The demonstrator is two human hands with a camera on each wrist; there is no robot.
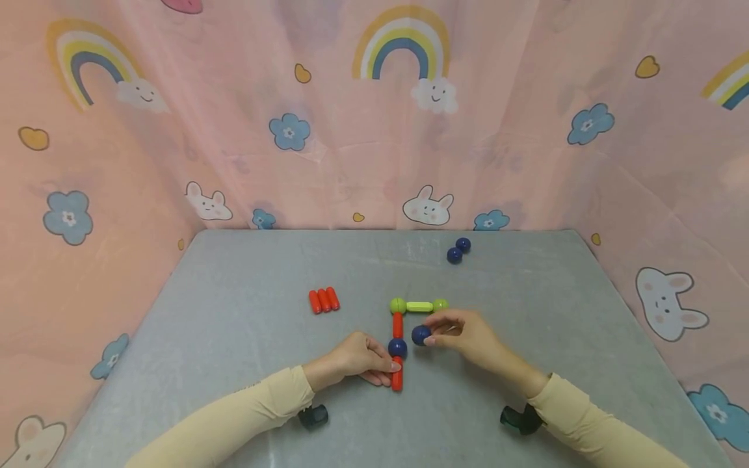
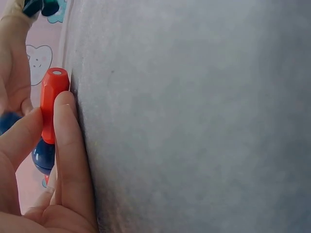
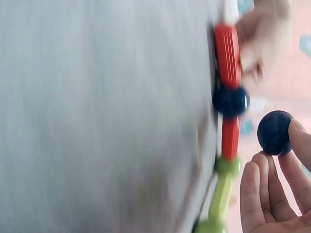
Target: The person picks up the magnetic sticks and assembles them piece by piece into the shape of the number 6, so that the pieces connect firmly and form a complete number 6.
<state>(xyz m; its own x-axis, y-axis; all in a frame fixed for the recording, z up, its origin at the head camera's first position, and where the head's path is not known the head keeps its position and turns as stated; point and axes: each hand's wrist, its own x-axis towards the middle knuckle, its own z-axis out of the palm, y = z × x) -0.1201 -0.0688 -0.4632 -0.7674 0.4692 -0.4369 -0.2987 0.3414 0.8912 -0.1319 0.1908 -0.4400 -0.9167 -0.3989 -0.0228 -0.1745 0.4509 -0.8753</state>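
My left hand [image 1: 364, 359] pinches the near red rod [image 1: 397, 377] between thumb and fingers. That rod joins a dark blue ball [image 1: 397, 348], beyond which a second red rod [image 1: 398, 325] runs to a green ball [image 1: 398, 305]. From there a light green rod [image 1: 419, 306] leads right to another green ball [image 1: 441, 305], forming an angled chain on the table. Just right of the chain's blue ball, my right hand [image 1: 468, 338] holds a loose blue ball [image 3: 275, 132] at its fingertips. In the left wrist view, the near rod's [image 2: 54, 92] free end shows a small metallic disc.
Three red rods [image 1: 324, 300] lie side by side left of the chain. Two blue balls [image 1: 454, 255] sit together near the table's back edge. The grey table [image 1: 246, 279] is bordered by a pink patterned curtain [image 1: 351, 175] at the back and sides.
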